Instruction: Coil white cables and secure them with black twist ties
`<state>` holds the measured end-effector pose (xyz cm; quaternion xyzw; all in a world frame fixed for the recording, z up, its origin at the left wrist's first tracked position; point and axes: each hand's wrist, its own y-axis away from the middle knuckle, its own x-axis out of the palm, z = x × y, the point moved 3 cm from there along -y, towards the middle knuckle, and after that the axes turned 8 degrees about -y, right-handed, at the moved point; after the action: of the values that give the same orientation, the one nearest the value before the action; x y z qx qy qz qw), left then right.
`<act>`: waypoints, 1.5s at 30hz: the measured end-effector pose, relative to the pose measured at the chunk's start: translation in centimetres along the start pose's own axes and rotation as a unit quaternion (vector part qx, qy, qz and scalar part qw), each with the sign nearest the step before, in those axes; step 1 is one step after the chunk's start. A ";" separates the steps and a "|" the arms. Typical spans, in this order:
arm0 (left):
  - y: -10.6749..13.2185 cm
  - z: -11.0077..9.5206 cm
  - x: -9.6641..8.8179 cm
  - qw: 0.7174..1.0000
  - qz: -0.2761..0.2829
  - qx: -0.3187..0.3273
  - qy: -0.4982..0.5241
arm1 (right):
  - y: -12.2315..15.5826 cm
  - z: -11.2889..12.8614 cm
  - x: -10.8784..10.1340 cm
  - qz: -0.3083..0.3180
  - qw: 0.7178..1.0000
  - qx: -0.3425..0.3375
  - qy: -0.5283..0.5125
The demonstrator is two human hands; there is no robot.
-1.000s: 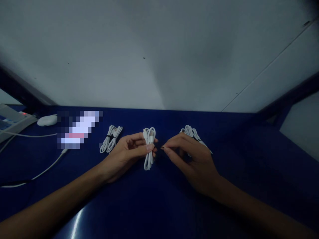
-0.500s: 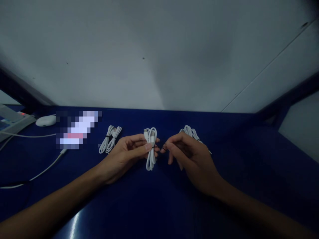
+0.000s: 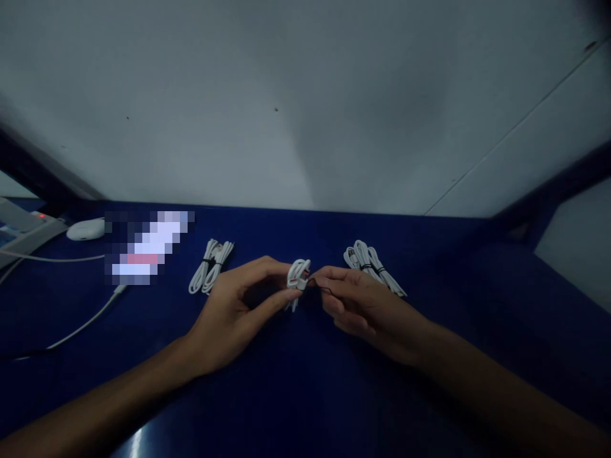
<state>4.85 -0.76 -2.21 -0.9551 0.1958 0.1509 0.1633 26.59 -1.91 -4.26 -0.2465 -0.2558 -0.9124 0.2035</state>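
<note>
A coiled white charging cable is pinched between the thumb and fingers of my left hand, its end tilted up toward me. My right hand, just to its right, grips a thin black twist tie between thumb and forefinger; the tie reaches to the coil. Two tied white cable bundles lie behind my left hand. Several more tied white cables rest beyond my right hand, partly hidden by it.
The blue table meets a pale wall panel at the back. On the left are a pixelated bright phone screen with a white cord, a white earbud case and a power strip with a red light.
My left hand has turned the coil from upright to end-on. My right hand has rotated, its fingers drawn together around the black tie, uncovering more of the cables behind it.
</note>
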 end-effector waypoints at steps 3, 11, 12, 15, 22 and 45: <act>-0.1 0.4 0.1 0.999 -0.010 -0.029 0.036 | 0.2 0.0 0.3 -0.045 0.993 -0.063 0.086; -0.4 0.9 0.5 0.990 0.018 -0.092 0.108 | 1.0 -0.2 1.2 -0.082 0.858 -0.292 0.414; -0.4 0.9 0.5 0.989 0.019 -0.095 0.110 | 1.0 -0.3 1.2 -0.082 0.832 -0.312 0.451; -0.5 0.8 0.5 0.987 0.020 -0.102 0.123 | 1.0 -0.5 1.1 -0.091 0.763 -0.367 0.525; -0.6 0.7 0.6 0.983 0.029 -0.126 0.129 | 1.0 -0.1 1.4 -0.106 0.729 -0.392 0.550; -0.4 1.0 0.8 0.980 0.019 -0.135 0.144 | -0.1 -0.6 0.2 -0.044 0.995 -0.078 0.053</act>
<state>5.48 -0.29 -3.28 -0.9762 0.2130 0.0404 0.0000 26.21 -2.19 -4.62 -0.2015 -0.1834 -0.9493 0.1569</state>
